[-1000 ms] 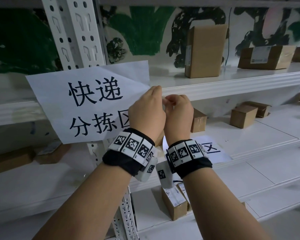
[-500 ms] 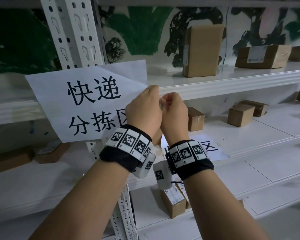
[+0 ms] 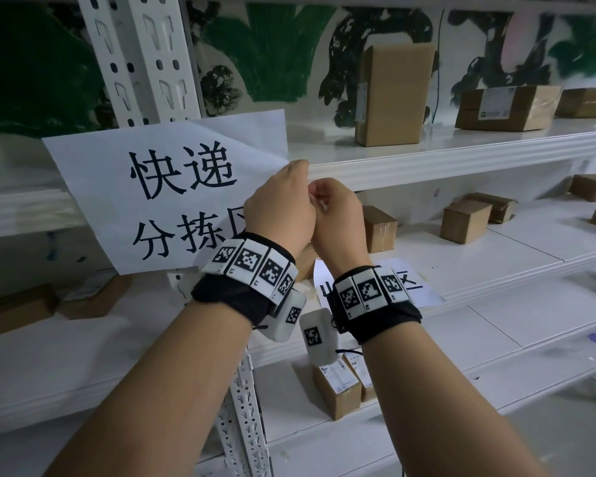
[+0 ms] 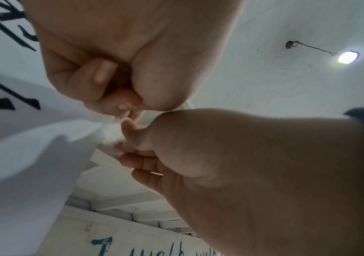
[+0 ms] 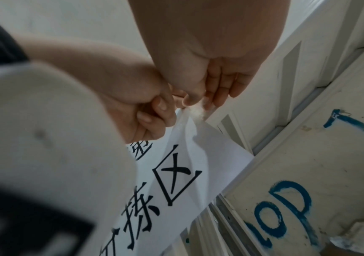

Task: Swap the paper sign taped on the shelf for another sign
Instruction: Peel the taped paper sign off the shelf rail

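A white paper sign (image 3: 159, 187) with black characters hangs across the shelf rail (image 3: 444, 156) and the white upright post (image 3: 141, 63). Its right corner is peeled off and folded toward me. My left hand (image 3: 298, 182) pinches that corner of the sign (image 4: 45, 138) with curled fingers. My right hand (image 3: 319, 197) is right beside it, thumb and fingers pinched on a crumpled bit of clear tape (image 5: 197, 111) stuck at the corner. The left hand (image 5: 165, 110) and right hand (image 5: 198, 100) nearly touch. Another sign (image 3: 417, 284) lies flat on the shelf below.
Cardboard boxes stand on the upper shelf (image 3: 396, 94) (image 3: 506, 108), on the middle shelf (image 3: 465, 220) (image 3: 379, 228) and on the lower one (image 3: 336, 390). More boxes (image 3: 18, 308) sit at the left. A painted wall is behind the shelves.
Both hands have stayed together at the sign's right corner, shifting only slightly down and left. The grips look the same.
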`<state>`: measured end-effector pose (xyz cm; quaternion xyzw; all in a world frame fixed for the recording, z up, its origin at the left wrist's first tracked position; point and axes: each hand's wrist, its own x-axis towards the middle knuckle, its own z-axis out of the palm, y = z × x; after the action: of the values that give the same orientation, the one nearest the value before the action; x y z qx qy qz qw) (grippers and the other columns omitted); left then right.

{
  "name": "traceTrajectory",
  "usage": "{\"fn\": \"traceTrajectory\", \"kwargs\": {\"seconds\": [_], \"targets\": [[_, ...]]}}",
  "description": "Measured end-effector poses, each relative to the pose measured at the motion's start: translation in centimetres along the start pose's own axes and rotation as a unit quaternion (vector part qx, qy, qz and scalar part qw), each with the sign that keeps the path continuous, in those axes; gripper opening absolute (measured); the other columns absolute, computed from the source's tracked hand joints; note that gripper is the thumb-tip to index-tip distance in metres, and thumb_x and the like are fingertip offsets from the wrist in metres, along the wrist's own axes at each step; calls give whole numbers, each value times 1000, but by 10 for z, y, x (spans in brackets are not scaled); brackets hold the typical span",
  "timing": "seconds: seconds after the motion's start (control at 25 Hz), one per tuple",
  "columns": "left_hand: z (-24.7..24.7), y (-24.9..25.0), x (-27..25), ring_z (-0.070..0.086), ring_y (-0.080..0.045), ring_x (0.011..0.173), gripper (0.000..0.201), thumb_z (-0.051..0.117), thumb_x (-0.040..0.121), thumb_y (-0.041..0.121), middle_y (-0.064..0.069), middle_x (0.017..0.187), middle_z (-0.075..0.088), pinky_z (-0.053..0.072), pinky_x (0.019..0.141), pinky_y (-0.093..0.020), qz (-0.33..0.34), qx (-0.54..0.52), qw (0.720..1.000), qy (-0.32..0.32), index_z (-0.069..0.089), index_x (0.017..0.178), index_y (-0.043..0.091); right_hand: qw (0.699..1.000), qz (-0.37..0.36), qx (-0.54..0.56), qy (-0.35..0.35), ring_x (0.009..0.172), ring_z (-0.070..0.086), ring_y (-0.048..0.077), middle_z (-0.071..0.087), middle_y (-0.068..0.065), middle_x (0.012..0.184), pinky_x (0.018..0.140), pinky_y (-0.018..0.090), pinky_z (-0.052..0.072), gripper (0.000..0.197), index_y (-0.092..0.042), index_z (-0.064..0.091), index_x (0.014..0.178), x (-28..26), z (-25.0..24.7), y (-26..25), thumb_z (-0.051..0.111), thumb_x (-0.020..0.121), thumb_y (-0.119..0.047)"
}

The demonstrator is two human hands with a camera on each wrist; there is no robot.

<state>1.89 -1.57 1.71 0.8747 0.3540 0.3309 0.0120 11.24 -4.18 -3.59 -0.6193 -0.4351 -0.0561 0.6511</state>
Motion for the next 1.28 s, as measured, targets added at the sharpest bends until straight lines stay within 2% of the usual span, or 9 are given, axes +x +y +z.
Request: {"fn": "traceTrajectory", "kwargs": {"seconds": [0.12,0.28,0.48,0.64,0.76,0.92,1.08,1.2,1.28], "targets": [[-3,-2,1,63,-33,120,44,44,99,5,-6,135,65,49,87,-43,7,-14,1000,-2,52,141,18,1000,-22,5,20,97,65,2,73,-7,108,80,4,46,13,-15,62,113,2,0,-4,61,103,-7],[-8,-3,3,62,-32,123,50,44,98,3,-5,139,64,50,91,-43,8,-17,1000,-20,50,144,20,999,-11,28,-12,96,64,-13,71,-15,109,79,-1,45,42,-22,55,130,8,-5,-9,69,94,-5],[-8,-2,2,62,-30,125,44,44,100,6,-2,144,61,50,91,-44,14,14,1000,-24,52,141,18,992,-3,-56,-111,92,66,5,72,-8,104,72,16,46,24,-17,66,119,0,1,-8,67,95,-15],[-12,-14,-13,49,-20,144,58,38,99,4,14,168,34,48,112,-45,27,-15,998,-51,46,152,26,971,-46,-155,-178,91,64,19,63,-6,89,78,25,41,7,-11,63,106,-14,12,-17,61,100,-11],[-14,-33,-35,46,-14,147,58,39,102,7,17,170,30,46,113,-39,31,-29,999,-3,45,155,29,922,-123,-291,-223,113,65,30,71,12,113,87,30,42,19,-5,66,117,-26,29,-26,55,104,-12],[-25,-66,-50,43,-18,148,49,47,102,15,8,168,36,44,118,-44,8,-43,996,72,52,150,23,942,-123,-221,-221,104,67,27,72,13,111,80,28,38,18,-6,68,113,-36,59,-40,55,104,-14],[-44,-116,-59,48,-24,137,43,57,98,16,-1,153,47,46,115,-42,-44,-53,986,150,57,142,15,986,52,-16,-160,87,65,15,71,-1,98,80,31,54,23,-12,67,117,-53,85,-55,70,97,-24],[-59,-159,-69,47,-29,134,44,59,95,16,-9,146,48,45,113,-47,-135,-50,969,203,57,139,15,992,44,0,-119,82,68,15,71,-4,84,78,35,58,15,-15,68,94,-63,98,-69,77,93,-28],[-72,-188,-76,39,-34,143,51,58,95,18,-12,155,41,39,118,-52,-204,-24,960,188,51,145,13,990,18,32,-133,86,70,15,74,-4,88,85,35,61,11,-16,73,97,-70,111,-88,76,93,-27]]}}
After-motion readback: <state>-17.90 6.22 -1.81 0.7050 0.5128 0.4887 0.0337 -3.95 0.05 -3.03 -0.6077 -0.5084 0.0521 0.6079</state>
